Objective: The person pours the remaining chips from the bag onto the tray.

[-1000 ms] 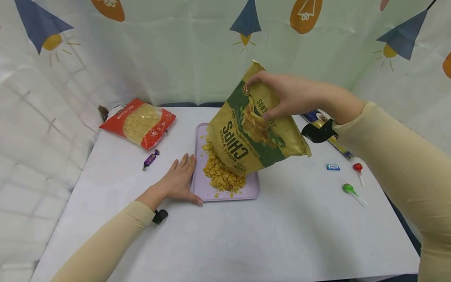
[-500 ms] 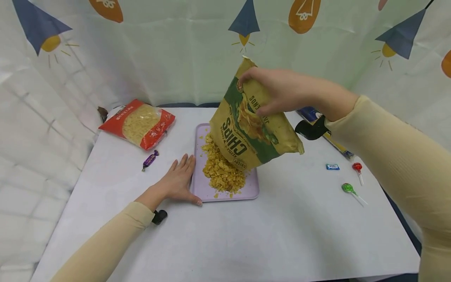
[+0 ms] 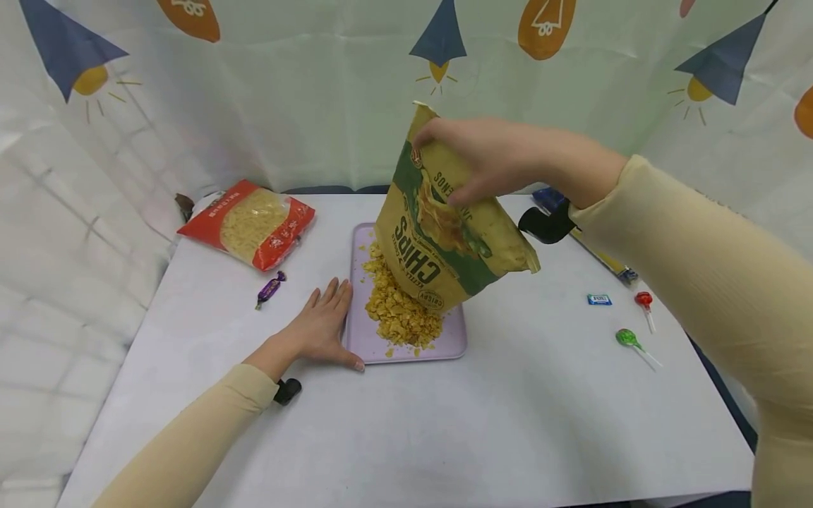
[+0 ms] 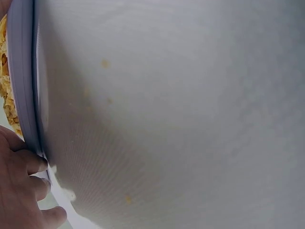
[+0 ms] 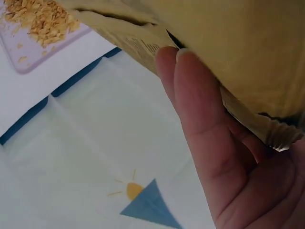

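Table (image 3: pixel 540 430): white, spread across the lower frame.
Curtain (image 3: pixel 305 106): pale, lamp-printed, hung across the upper frame.
Tray (image 3: pixel 454 340): lilac, lay at frame centre, bearing yellow flakes (image 3: pixel 406 323).
Chip bag (image 3: pixel 422 243): tilted over the tray, just above centre.
Right hand (image 3: pixel 485 155): clamped on the bag.
Left hand (image 3: pixel 322 324): fingers apart, touching the tray's left edge.

— What can you read on the bag (image 3: pixel 422 247)?
— "CHIPS" in big letters, "CRISPY" smaller below it, and "ENOS" higher up.
— And the red packet (image 3: pixel 250 222)?
— Too small to make out, like the blue sweet's (image 3: pixel 599 300) label.
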Demonstrator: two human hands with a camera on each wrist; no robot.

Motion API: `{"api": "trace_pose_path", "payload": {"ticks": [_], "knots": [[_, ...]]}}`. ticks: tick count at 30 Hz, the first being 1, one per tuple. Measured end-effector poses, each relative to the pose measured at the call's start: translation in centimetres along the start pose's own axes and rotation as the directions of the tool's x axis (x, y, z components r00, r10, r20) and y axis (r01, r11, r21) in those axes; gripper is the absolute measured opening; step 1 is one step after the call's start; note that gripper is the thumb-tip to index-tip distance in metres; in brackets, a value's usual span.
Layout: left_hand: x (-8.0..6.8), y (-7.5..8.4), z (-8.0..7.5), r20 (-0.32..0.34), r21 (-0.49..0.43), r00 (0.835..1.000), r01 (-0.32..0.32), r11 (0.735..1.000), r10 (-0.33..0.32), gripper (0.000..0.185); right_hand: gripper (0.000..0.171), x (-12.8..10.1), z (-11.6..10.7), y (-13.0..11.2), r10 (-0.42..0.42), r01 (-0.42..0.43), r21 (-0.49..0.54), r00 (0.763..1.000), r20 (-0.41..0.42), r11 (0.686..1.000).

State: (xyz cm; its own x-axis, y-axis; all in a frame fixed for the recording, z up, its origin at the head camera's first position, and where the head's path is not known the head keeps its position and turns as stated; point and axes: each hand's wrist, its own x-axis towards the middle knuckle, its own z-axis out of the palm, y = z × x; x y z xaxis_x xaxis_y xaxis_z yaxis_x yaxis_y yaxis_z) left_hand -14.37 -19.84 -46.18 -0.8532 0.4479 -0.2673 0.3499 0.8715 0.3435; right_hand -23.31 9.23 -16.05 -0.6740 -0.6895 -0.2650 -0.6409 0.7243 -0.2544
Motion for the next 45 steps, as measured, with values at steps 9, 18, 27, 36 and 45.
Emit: {"api": "trace_pose_path", "payload": {"ticks": [9,18,27,36,45], "knots": [[0.1,-0.3,0.0,-0.003,0.002,1.0,-0.011,1.0,0.011,0.15,0.078,1.0,-0.6,-1.9,-0.01,0.011,-0.044,0.999,0.038,0.999],[0.1,-0.4,0.0,0.002,0.004,1.0,-0.009,1.0,0.009,0.15,0.079,0.8,-0.5,-1.2,0.026,-0.026,-0.002,1.0,-0.007,1.0],[-0.1,-0.3,0.0,-0.002,-0.006,1.0,-0.001,1.0,0.001,0.149,0.079,0.0,-0.2,1.4,0.041,-0.037,0.029,0.988,-0.151,0.999],[-0.1,-0.1,0.0,-0.01,0.015,1.0,0.001,1.0,-0.001,0.15,0.078,-1.3,0.8,3.6,0.052,-0.039,0.067,0.977,-0.205,0.997],[-0.3,0.2,-0.4,-0.008,0.011,1.0,0.007,1.0,-0.007,0.149,0.074,-1.5,1.0,3.8,0.053,-0.049,0.029,0.982,-0.18,0.998]]}}
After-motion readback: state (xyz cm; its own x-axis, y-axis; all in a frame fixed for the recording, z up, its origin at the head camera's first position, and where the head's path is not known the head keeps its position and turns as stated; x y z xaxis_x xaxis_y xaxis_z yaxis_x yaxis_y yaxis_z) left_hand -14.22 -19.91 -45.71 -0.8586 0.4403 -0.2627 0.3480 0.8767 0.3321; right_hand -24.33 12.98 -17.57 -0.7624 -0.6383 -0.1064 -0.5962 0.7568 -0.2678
